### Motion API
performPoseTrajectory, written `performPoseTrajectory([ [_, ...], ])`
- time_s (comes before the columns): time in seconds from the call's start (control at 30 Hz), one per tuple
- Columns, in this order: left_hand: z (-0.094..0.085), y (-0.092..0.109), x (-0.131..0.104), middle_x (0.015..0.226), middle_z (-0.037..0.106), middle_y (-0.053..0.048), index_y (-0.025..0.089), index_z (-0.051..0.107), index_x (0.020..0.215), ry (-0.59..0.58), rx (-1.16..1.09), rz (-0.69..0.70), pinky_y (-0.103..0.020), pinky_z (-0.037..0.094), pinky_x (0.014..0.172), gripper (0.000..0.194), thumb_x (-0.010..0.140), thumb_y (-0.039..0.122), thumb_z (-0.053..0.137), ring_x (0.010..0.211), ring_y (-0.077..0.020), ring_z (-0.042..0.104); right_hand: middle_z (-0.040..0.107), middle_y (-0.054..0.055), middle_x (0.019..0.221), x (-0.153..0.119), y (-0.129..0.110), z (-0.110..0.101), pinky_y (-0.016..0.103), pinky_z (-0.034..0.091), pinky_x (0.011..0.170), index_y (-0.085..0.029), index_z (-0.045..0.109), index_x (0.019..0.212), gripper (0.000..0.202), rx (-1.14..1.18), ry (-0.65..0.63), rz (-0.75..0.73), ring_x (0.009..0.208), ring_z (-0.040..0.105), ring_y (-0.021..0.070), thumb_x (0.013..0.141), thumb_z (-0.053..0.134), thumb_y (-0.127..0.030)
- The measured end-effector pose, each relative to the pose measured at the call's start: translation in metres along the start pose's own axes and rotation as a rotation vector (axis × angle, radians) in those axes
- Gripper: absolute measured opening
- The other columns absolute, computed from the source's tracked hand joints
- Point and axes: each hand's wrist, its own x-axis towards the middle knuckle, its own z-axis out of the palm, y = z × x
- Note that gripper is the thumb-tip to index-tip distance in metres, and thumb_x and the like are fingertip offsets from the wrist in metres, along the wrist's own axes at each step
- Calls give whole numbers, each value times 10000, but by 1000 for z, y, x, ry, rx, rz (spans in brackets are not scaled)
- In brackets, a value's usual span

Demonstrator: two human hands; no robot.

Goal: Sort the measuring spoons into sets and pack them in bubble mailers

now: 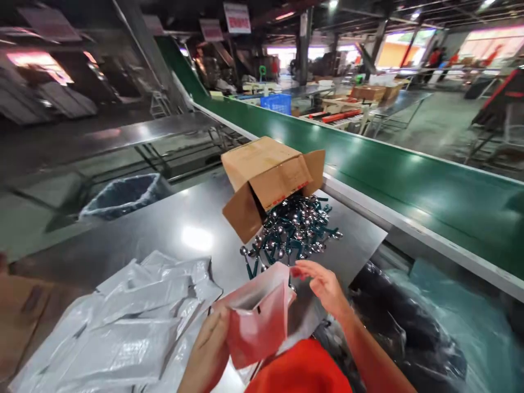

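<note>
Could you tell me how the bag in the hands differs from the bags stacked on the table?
The held bag is pulled open at its mouth and upright between the left hand and right hand; the stacked bags lie flat and closed. The held bag looks pinkish against the orange clothing; the stacked bags look grey-white. Both seem to be thin plastic mailing bags.

bag (257,322): thin glossy plastic | table (180,229): smooth shiny metal | box (266,177): matt cardboard | belt (409,174): green, slight sheen
</note>
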Motion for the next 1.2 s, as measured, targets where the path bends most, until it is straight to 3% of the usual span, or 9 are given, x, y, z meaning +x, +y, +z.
performPoseTrajectory([
  [0.1, 8, 17, -9, 724, 728, -38, 210, 742, 765, 18, -73, -29, -330, 586, 703, 670, 682, 845, 545, 683, -210, 638, 765, 94, 1015, 16, -46, 26, 305, 546, 793, -175, 673, 1201, 619, -120, -204, -177, 880, 712, 213, 835, 609, -670],
  [0.23, 6, 19, -10, 813, 769, -79, 190, 771, 870, -50, -232, -6, -378, 600, 784, 672, 716, 808, 557, 808, -253, 699, 722, 19, 674, 23, -63, 37, 237, 496, 654, -181, 740, 758, 531, -359, -272, -256, 592, 642, 130, 976, 450, -569],
  [0.37, -7, 19, -3, 1009, 796, -102, 206, 799, 948, -58, -67, 321, -369, 576, 914, 560, 840, 684, 528, 976, -259, 729, 784, 47, 813, 25, -61, 36, 208, 512, 607, -195, 776, 937, 406, -290, -318, -329, 647, 707, 142, 998, 474, -461],
  [0.5, -26, 33, 0, 926, 805, -68, 285, 799, 994, -49, 113, 635, -260, 613, 699, 381, 881, 565, 567, 809, -218, 770, 791, 69, 864, 28, -64, 32, 215, 536, 603, -209, 769, 1078, 283, -127, -375, -472, 698, 739, 158, 975, 544, -347],
  [0.73, -45, 63, -6, 768, 799, -50, 274, 805, 987, -430, 29, 837, -181, 539, 561, 304, 957, 342, 510, 590, -145, 722, 758, 58, 733, 38, -77, 32, 218, 542, 624, -200, 793, 872, 310, 175, -471, -553, 666, 709, 147, 971, 505, -256],
  [0.87, -44, 65, -13, 760, 792, -34, 260, 799, 881, -317, 35, 791, -193, 550, 608, 385, 957, 449, 472, 673, -169, 740, 745, 68, 743, 35, -84, 36, 264, 544, 665, -184, 766, 884, 420, 179, -488, -567, 690, 694, 171, 1003, 408, -369],
  [0.97, -35, 66, -18, 708, 781, -20, 236, 773, 785, -95, 110, 825, -181, 560, 601, 316, 904, 458, 584, 648, -167, 740, 701, 50, 715, 28, -83, 46, 271, 519, 620, -187, 722, 863, 346, 100, -347, -564, 654, 653, 170, 939, 537, -470],
  [1.07, -25, 64, -23, 668, 767, 12, 217, 738, 778, 77, 198, 866, -133, 534, 526, 100, 841, 288, 705, 535, -115, 702, 636, 5, 683, 17, -76, 60, 246, 474, 563, -214, 622, 764, 200, 4, -142, -451, 617, 594, 145, 805, 760, -353],
  [1.2, -23, 52, -29, 750, 795, 7, 232, 719, 893, 239, 278, 1007, -135, 567, 621, 58, 854, 207, 683, 619, -120, 739, 629, -26, 684, 9, -72, 70, 241, 485, 555, -248, 542, 839, 198, 158, -95, -412, 616, 598, 144, 829, 726, -175],
])
